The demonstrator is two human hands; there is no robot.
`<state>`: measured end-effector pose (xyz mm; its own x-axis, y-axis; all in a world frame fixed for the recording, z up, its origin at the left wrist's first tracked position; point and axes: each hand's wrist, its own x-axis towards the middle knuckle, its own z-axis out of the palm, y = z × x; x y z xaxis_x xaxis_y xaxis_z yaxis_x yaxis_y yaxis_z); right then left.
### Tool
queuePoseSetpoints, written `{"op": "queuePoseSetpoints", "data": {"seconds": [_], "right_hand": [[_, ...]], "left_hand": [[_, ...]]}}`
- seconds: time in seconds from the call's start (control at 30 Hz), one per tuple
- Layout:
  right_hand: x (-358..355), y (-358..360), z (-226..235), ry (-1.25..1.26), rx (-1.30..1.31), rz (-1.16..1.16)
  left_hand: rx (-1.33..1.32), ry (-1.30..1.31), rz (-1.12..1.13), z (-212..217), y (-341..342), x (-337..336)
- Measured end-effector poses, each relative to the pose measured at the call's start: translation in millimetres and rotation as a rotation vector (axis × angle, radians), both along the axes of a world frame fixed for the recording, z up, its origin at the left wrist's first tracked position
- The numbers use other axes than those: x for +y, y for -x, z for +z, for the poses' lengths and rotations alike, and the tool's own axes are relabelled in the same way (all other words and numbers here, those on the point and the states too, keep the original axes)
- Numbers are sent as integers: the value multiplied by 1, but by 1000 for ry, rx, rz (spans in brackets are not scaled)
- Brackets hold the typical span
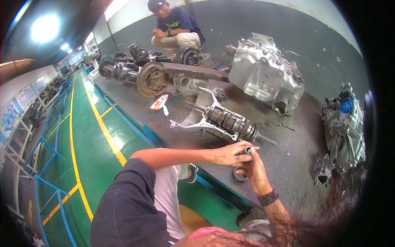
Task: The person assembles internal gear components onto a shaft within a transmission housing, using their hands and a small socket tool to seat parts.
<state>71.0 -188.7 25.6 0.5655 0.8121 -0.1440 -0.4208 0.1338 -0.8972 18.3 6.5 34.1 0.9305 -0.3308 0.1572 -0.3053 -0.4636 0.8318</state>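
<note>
In front of me my left hand (230,153) and my right hand (256,169) meet with bent fingers. Between them is a small dark metal cylinder (247,150) with a hollow, shiny end. My fingers hide most of it, so its kind is unclear. Right below the fingers shows a dark round ring-shaped part (239,174); whether it is touched I cannot tell. Just beyond my hands lies an opened half of a gearbox housing (193,122), with a shaft carrying several gears (228,119) resting in it.
A large silver gearbox casing (265,74) stands behind, and another transmission unit (345,131) to the right. A thin metal rod (280,125) lies between. Farther left are a rusty brake drum (152,79), axle parts and a red-white packet (159,102). Another person (177,26) crouches at the back.
</note>
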Motion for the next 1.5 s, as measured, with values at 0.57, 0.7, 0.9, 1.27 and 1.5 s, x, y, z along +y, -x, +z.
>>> {"op": "queuePoseSetpoints", "data": {"seconds": [0.57,0.7,0.9,1.27,1.5], "right_hand": [[-2,-6,-8,-30,3,120],[4,-6,-5,-17,-76,90],[8,-11,-8,-52,-21,24],[14,-11,2,-3,-123,-2],[15,-7,-9,-13,-168,11]], "left_hand": [[170,378,119,-17,5,5],[297,577,139,-3,10,1],[79,480,173,-13,2,-2],[308,715,216,-23,-4,2],[175,750,299,-21,-1,-5]]}}
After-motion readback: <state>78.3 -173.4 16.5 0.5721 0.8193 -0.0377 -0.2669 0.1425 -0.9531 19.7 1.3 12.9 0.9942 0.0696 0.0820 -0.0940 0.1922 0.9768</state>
